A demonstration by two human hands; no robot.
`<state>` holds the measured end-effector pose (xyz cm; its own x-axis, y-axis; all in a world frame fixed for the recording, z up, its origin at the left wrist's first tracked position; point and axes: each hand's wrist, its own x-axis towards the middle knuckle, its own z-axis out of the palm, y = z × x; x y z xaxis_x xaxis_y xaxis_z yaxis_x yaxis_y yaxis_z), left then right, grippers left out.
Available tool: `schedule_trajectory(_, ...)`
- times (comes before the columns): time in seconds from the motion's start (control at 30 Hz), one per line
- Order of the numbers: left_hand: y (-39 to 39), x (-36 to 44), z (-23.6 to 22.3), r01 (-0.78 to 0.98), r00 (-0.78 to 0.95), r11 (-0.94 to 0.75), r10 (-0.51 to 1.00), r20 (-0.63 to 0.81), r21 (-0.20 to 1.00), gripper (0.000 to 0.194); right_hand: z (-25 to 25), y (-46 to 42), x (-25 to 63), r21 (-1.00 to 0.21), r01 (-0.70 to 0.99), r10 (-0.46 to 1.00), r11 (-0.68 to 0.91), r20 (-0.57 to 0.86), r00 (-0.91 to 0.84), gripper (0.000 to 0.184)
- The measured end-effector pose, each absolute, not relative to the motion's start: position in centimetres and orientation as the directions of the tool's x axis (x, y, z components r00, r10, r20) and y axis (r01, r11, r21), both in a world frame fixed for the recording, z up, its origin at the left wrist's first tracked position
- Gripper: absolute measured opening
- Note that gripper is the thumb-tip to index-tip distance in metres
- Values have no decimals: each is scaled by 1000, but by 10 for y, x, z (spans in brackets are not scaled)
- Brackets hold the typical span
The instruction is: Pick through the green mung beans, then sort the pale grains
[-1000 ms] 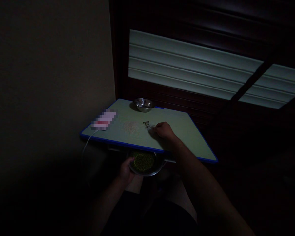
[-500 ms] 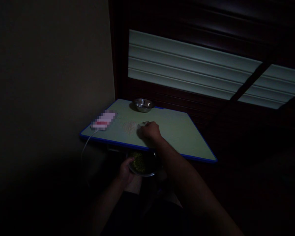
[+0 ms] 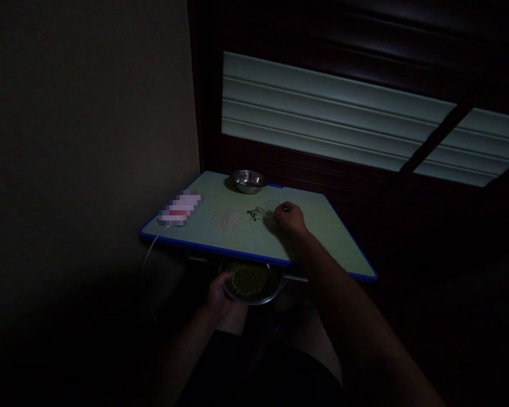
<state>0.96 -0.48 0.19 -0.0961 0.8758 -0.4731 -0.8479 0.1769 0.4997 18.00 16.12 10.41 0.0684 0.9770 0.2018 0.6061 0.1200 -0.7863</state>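
My left hand grips the left rim of a metal bowl below the table's near edge. Small green beans, like mung beans, cover part of the bowl's inside. Over the table, my right hand is closed on a thin see-through piece; its exact kind is too dim to make out. Just left of that hand lies a small cluster of dark bits. Further left, pale grains are spread in a thin patch.
A second metal bowl stands at the far edge of the pale, blue-rimmed table. At the left lies a blurred-out pinkish phone-like object with a white cable hanging down. A wall borders the left; dark panelling rises behind.
My right hand has moved right with the see-through piece, away from the pale grains, and the dark bits now show on the table. My left hand keeps hold of the bowl.
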Motion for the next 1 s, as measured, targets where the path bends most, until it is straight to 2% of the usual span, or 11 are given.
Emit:
schedule_trajectory(0.1,-5,8,1,-848,-89,181,878,-471,498,17,99,158,184,-778,602,943,181,311,119,17)
schedule_trajectory(0.23,-4,7,5,-841,-94,175,884,-458,511,18,95,155,180,-769,594,930,236,356,91,16)
schedule_trajectory(0.6,-4,4,4,-838,-104,177,876,-470,516,26,93,155,180,-578,758,902,302,431,-31,18)
schedule_trajectory(0.7,-3,5,3,-841,-116,160,879,-462,516,31,93,156,180,-605,738,908,298,417,-24,17)
schedule_trajectory(0.83,-3,4,2,-835,-89,178,890,-447,521,27,92,157,180,-672,681,916,291,400,3,15)
schedule_trajectory(1.0,-4,4,3,-841,-93,167,892,-442,515,26,90,158,181,-684,654,908,323,419,-10,15)
